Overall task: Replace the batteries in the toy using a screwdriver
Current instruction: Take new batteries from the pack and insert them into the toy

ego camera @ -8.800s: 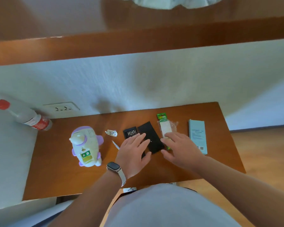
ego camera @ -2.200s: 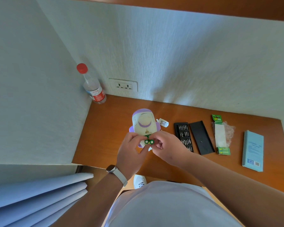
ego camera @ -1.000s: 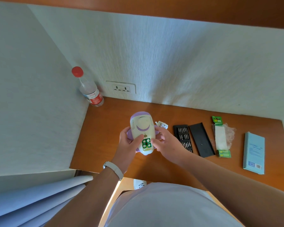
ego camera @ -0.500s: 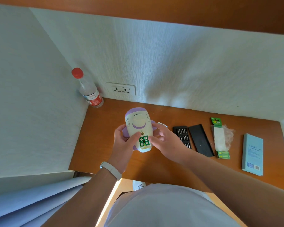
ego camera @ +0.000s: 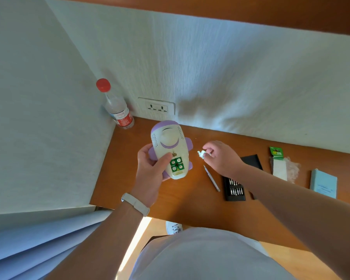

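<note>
Cream and purple plastic in the left hand [ego camera: 150, 168]: grips the toy [ego camera: 170, 144] from its left side, thumb across the front, clear above the wooden table [ego camera: 190, 205]. Four green-ringed batteries [ego camera: 176, 164] seated in the open compartment low on the toy's face. Right of the toy, pinches a small white part [ego camera: 201, 154] with the right hand [ego camera: 220, 156], fingers curled, close to the tabletop. Just right of the toy, flat on the table: thin silver screwdriver [ego camera: 211, 178]. Further right of the toy: open black bit case [ego camera: 234, 188], black lid [ego camera: 251, 161], green battery pack [ego camera: 278, 162], pale blue box [ego camera: 323, 183]. Behind the toy, leftward: red-capped bottle [ego camera: 117, 110] in the corner. Directly behind the toy: white wall socket [ego camera: 156, 108].
</note>
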Available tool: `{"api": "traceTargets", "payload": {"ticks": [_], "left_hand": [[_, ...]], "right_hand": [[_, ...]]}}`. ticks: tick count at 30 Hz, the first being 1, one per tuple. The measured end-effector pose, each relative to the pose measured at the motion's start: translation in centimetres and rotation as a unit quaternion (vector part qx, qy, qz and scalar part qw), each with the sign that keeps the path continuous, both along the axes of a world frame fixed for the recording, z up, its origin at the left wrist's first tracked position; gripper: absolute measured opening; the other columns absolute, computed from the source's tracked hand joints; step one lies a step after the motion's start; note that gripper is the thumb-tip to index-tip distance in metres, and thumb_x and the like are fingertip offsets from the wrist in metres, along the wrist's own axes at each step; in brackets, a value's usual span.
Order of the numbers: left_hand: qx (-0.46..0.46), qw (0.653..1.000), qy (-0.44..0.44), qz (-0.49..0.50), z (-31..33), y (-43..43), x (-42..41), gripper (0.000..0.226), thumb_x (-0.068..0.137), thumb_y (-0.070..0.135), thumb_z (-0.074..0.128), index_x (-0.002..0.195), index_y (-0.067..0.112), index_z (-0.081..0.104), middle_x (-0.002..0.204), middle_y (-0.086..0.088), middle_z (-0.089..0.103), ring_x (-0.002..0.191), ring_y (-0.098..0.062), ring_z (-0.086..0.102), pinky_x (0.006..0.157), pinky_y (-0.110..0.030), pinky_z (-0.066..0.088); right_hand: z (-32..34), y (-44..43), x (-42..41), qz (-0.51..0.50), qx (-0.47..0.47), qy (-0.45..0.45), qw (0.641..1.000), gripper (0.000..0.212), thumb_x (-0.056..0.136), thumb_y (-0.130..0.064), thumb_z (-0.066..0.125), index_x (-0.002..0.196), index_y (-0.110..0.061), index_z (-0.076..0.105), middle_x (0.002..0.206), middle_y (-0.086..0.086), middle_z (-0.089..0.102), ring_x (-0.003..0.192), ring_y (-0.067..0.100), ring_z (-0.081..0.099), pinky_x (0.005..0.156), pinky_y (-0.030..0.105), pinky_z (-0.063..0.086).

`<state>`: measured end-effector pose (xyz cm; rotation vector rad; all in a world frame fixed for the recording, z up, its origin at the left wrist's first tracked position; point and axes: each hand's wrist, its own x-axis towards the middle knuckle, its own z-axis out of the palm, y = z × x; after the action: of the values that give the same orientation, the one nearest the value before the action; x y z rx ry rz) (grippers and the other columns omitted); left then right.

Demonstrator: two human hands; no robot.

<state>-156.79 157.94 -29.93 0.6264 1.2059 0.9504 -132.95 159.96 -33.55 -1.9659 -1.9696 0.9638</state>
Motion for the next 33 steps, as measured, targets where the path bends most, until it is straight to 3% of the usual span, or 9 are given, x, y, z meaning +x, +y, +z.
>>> {"api": "traceTargets", "payload": {"ticks": [5, 11, 15, 23, 28, 31, 33], "left_hand": [[-0.005, 1.000, 0.002, -0.001, 0.2, 0.0, -0.1, 0.063, 0.080, 0.017, 0.079, 0.131, 0.023, 0.042, 0.126, -0.007, 0.064, 0.113, -0.030, 0.068, 0.076, -0.046, 0.062], [-0.004, 1.000, 0.004, 0.002, 0.7, 0.0, 0.4, 0.075, 0.071, 0.028, 0.082, 0.133, 0.020, 0.041, 0.127, -0.009, 0.064, 0.111, -0.031, 0.069, 0.078, -0.050, 0.061], [-0.006, 1.000, 0.010, 0.000, 0.8, 0.0, 0.6, 0.068, 0.073, 0.023, 0.079, 0.131, 0.022, 0.041, 0.126, -0.008, 0.064, 0.110, -0.027, 0.070, 0.075, -0.045, 0.062], [-0.007, 1.000, 0.024, -0.001, 1.0, -0.1, 0.9, 0.068, 0.072, 0.023, 0.078, 0.129, 0.025, 0.043, 0.125, -0.006, 0.065, 0.110, -0.027, 0.070, 0.074, -0.044, 0.062], [-0.008, 0.999, 0.032, 0.001, 1.3, -0.1, 1.0, 0.070, 0.072, 0.023, 0.078, 0.131, 0.023, 0.041, 0.127, -0.007, 0.063, 0.112, -0.030, 0.068, 0.078, -0.049, 0.062], [-0.007, 0.999, 0.033, 0.002, 1.4, -0.1, 1.0, 0.070, 0.071, 0.024, 0.078, 0.131, 0.023, 0.041, 0.127, -0.007, 0.063, 0.113, -0.031, 0.068, 0.081, -0.053, 0.061], [-0.007, 0.999, 0.034, 0.002, 1.4, -0.2, 1.0, 0.070, 0.072, 0.024, 0.078, 0.132, 0.023, 0.041, 0.127, -0.008, 0.063, 0.112, -0.031, 0.068, 0.082, -0.055, 0.060]], "right_hand": [[-2.6, 0.1, 0.3, 0.062, 0.034, -0.067, 0.995, 0.027, 0.095, -0.014, 0.059, 0.119, -0.005, 0.063, 0.112, 0.006, 0.056, 0.079, 0.017, 0.053, 0.068, 0.022, 0.038], [-4.3, 0.6, -0.2, 0.081, 0.053, -0.114, 0.989, 0.039, 0.096, -0.022, 0.061, 0.131, -0.005, 0.056, 0.128, 0.010, 0.052, 0.113, 0.023, 0.052, 0.091, 0.025, 0.041], [-4.7, 1.2, -0.3, 0.096, 0.067, -0.142, 0.983, 0.038, 0.095, -0.015, 0.060, 0.131, -0.004, 0.056, 0.131, 0.013, 0.050, 0.119, 0.026, 0.049, 0.096, 0.030, 0.043], [-4.1, 2.5, 0.2, 0.147, 0.071, -0.218, 0.962, 0.027, 0.088, 0.004, 0.055, 0.112, -0.007, 0.060, 0.116, 0.010, 0.053, 0.095, 0.018, 0.046, 0.078, 0.025, 0.044], [-3.6, 3.0, 0.7, 0.173, 0.096, -0.248, 0.948, 0.017, 0.096, -0.013, 0.051, 0.104, -0.006, 0.064, 0.102, 0.007, 0.058, 0.091, 0.019, 0.051, 0.076, 0.030, 0.050], [-3.7, 2.4, 1.0, 0.153, 0.102, -0.229, 0.956, 0.017, 0.095, -0.014, 0.050, 0.090, -0.005, 0.063, 0.078, 0.003, 0.050, 0.076, 0.017, 0.044, 0.062, 0.027, 0.036], [-3.8, 1.8, 1.0, 0.114, 0.088, -0.202, 0.969, 0.015, 0.094, -0.013, 0.050, 0.084, -0.006, 0.059, 0.072, 0.001, 0.044, 0.071, 0.016, 0.040, 0.061, 0.026, 0.029]]}}
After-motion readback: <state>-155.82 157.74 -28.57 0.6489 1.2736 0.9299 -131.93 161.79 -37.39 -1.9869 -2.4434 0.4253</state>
